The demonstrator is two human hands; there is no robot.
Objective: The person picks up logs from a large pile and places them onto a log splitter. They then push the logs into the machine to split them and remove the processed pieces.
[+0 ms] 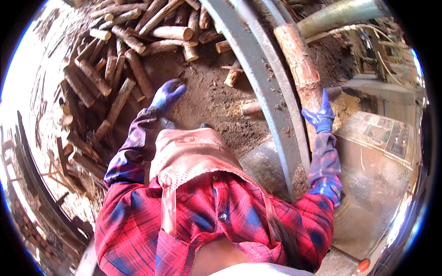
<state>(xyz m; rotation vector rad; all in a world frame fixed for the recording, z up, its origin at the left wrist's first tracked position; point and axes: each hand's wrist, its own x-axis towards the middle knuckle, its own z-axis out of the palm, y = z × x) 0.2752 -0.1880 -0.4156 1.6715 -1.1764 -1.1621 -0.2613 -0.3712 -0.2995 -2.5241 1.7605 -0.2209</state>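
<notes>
A long, thick log point(298, 60) with rough brown bark lies lengthwise beside the curved metal rail on my right. My right hand point(321, 116), in a blue-purple glove, holds this log at its near part. Its thumb reaches across the bark and one finger points forward along the side; the other fingers are hidden. Out to the left, my left hand point(168, 94), gloved the same way, hangs over the dirt near the heap of cut logs point(133, 69). Its fingers are loosely bent with nothing visible in them.
The grey metal rails point(258, 78) arc between me and the held log. A worn metal control box point(375, 138) stands at the right. Short log pieces point(250, 108) lie on the ground by the rail. A pale pipe-like cylinder point(340, 17) is at the far right.
</notes>
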